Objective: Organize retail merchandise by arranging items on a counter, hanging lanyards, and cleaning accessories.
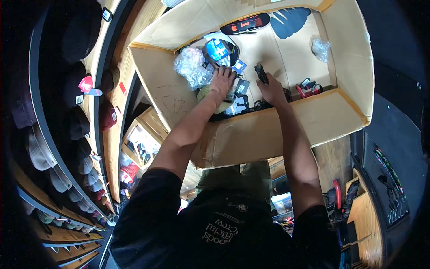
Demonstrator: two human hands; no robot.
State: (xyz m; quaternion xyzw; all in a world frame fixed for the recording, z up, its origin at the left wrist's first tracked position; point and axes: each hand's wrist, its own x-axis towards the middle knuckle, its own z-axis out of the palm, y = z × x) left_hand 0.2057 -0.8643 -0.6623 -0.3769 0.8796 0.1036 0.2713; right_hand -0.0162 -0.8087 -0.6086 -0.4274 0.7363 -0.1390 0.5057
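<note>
A large open cardboard box [242,134] lies before me, and both my hands reach into it. My left hand [222,82] rests with spread fingers over the pile at the box's left, beside crumpled clear plastic wrap [193,67] and an olive cap [223,107]; what lies under the palm is hidden. My right hand [272,90] holds a small black object [261,73] upright near the middle of the box; its kind is unclear. Between the hands are a dark tagged packet [242,87] and black straps [258,106]. A blue-lit package [217,49] lies beyond my left hand.
Against the box's far wall lie a black printed item [245,24] and a dark finned piece [290,22]. Red and black small items [308,88] and another plastic wad [321,49] sit at the right. Shelves of caps [108,118] rise on the left; a wooden rack [366,222] stands lower right.
</note>
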